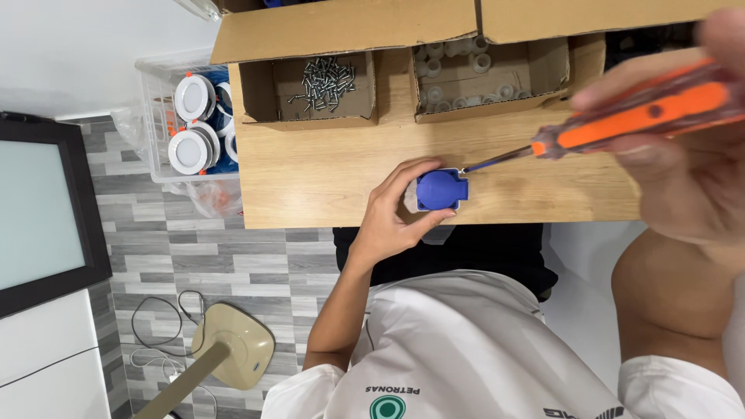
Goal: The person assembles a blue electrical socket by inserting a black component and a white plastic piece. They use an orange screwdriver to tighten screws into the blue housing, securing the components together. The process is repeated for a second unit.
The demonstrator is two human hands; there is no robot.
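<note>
Left hand [388, 221] is down on the wooden table [326, 174], fingers curled around a small blue socket housing [441, 190] and pinning it against the tabletop near the front edge. Thumb on one side, fingertips wrapping the far side, so that hand is closed on the blue piece. Over on the other side, the right hand [691, 171] looms large and blurred, close to the camera, gripping the orange handle of a screwdriver [621, 116]. The shaft runs down and across, and its tip sits right at the upper corner of the blue housing, touching or a hair off; it is too fine to call.

At the back of the table sits an open cardboard box [349, 31] with flaps raised and two trays inside. The left-hand tray holds a loose heap of silver screws [326, 81]. The tray beside it carries small white plastic fittings [466, 74], piled along its walls.

Off the table edge, a clear plastic bin [159, 101] holds round white lamp fixtures [192, 124]. Below, on the grey plank floor [233, 264], stands a beige fan base [233, 345] with a dark cable looped next to it.
</note>
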